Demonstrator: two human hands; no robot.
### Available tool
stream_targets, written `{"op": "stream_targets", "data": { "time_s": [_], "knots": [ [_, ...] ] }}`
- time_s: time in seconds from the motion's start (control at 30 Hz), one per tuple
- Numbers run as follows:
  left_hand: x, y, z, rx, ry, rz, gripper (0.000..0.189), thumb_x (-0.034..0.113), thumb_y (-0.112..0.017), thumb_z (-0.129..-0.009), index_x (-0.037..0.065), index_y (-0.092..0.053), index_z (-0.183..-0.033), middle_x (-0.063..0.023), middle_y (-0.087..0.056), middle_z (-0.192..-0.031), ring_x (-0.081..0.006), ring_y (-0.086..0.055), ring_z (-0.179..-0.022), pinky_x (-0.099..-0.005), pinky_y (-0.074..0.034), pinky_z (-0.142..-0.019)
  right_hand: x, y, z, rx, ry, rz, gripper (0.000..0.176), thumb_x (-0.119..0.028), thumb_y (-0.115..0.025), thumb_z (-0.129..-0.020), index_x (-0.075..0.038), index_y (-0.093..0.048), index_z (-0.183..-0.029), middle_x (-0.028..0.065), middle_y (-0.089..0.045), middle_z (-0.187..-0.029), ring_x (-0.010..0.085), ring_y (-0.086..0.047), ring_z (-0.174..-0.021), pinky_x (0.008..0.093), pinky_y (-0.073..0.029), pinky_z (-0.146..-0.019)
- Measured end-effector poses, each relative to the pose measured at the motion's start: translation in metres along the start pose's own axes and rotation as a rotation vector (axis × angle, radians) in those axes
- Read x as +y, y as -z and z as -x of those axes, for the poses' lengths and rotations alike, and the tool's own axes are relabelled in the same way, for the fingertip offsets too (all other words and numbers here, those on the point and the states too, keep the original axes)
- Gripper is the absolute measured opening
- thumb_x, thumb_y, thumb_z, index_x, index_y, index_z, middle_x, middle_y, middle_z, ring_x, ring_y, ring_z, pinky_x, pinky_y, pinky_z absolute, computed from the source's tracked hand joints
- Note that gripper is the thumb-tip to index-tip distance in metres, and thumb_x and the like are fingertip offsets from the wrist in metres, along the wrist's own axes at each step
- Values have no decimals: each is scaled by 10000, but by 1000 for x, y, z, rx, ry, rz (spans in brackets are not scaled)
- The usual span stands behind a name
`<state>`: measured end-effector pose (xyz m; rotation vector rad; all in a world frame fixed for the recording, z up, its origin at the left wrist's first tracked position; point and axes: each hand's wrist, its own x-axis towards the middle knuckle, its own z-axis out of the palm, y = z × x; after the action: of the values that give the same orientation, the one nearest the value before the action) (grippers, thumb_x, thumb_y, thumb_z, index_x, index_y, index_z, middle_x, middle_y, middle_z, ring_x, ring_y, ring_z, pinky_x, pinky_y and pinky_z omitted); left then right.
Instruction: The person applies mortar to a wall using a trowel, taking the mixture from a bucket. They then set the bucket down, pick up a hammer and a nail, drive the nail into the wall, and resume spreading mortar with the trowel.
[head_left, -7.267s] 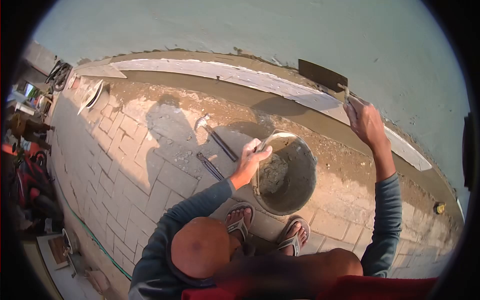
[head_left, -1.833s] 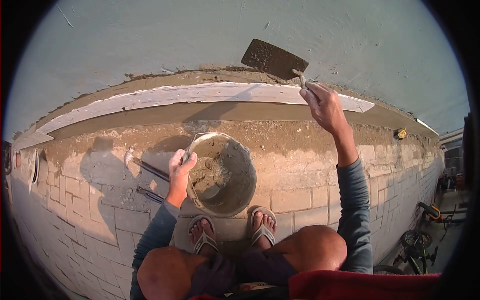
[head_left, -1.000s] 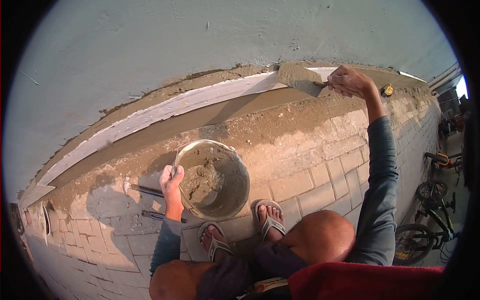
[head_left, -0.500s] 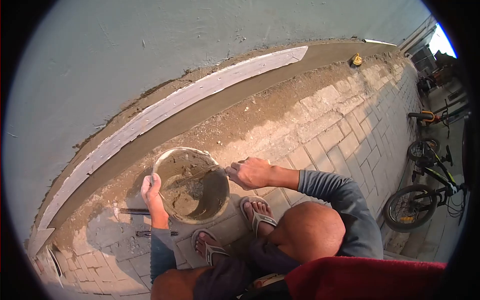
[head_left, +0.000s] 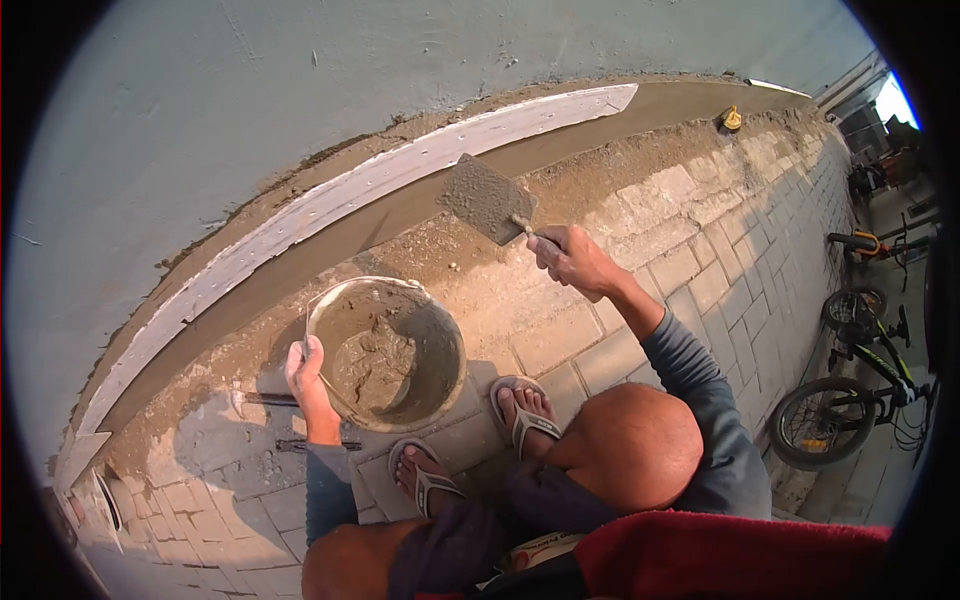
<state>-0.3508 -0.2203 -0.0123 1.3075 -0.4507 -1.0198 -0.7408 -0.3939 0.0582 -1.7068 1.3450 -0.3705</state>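
My left hand (head_left: 306,375) grips the rim of a round bucket (head_left: 440,330) that holds wet grey mortar (head_left: 372,362). The bucket stands on the paving just in front of my sandalled feet. My right hand (head_left: 572,260) holds the handle of a flat trowel (head_left: 487,198), raised above the ground to the right of the bucket. The blade carries a layer of mortar and hangs over the sandy strip near a white board (head_left: 400,165) laid along the foot of the grey wall.
A smooth wet cement band (head_left: 330,245) runs between the board and the brick paving (head_left: 700,240). A hammer (head_left: 262,398) and another tool (head_left: 300,445) lie left of the bucket. A small yellow object (head_left: 732,118) sits far along the strip. Bicycles (head_left: 850,390) stand at the right.
My right hand was down at the bucket half a second ago; it has lifted the trowel out, loaded with mortar, up toward the wall strip. My left hand stays on the bucket rim.
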Motion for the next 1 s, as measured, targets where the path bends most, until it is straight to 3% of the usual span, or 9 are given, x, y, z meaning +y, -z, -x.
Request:
{"op": "stream_targets", "data": {
  "time_s": [0.1,0.5,0.73,0.83,0.93,0.97,1.0],
  "knots": [
    [4,-4,1,5,12,11,205,231,-673,-991,107,-566,-868,57,-534,-827,-55,-490,-753,-235,-422,-713,6,21,-5,41,-43,-173,376,-312,-543,-1057,38,-636,-955,29,-566,-725,112,-536,-577,293,-451,-495],
    [0,-2,-5,-35,-49,-89,244,249,-685,-980,120,-534,-838,79,-459,-802,-46,-416,-768,-224,-347,-731,11,23,-31,-8,-124,-388,374,-298,-558,-1054,69,-630,-1043,27,-571,-768,103,-536,-594,268,-442,-485],
    [10,-13,-5,-69,-50,-144,245,258,-680,-984,118,-542,-837,87,-458,-809,-38,-399,-774,-223,-322,-734,-2,23,-9,25,-70,-234,363,-299,-575,-1036,50,-644,-963,29,-565,-738,103,-520,-584,282,-433,-493],
    [4,-8,-12,-58,-41,-99,244,256,-683,-982,118,-545,-837,88,-460,-805,-36,-398,-776,-223,-324,-733,-18,15,14,-119,-49,-104,313,-275,-583,-1022,20,-648,-939,31,-548,-714,93,-516,-605,311,-442,-529],
    [9,-13,-7,-69,46,-35,292,259,-703,-967,130,-508,-791,94,-455,-787,-35,-397,-758,-229,-326,-711,-40,-12,24,-256,203,192,217,-197,-631,-958,20,-638,-956,129,-590,-722,270,-554,-642,396,-466,-625],
    [7,-12,-9,-90,-14,-51,300,266,-718,-955,130,-510,-785,92,-459,-777,-35,-394,-736,-235,-330,-689,-56,-24,26,-296,313,313,198,-166,-643,-935,28,-639,-976,176,-613,-745,349,-577,-673,428,-472,-661],
    [22,-20,-1,-83,31,-95,320,265,-734,-942,129,-502,-767,88,-436,-760,-38,-372,-713,-241,-314,-659,-65,-40,25,-413,365,296,198,-166,-643,-935,28,-639,-976,176,-613,-745,349,-577,-673,428,-472,-661]
  ]
}}
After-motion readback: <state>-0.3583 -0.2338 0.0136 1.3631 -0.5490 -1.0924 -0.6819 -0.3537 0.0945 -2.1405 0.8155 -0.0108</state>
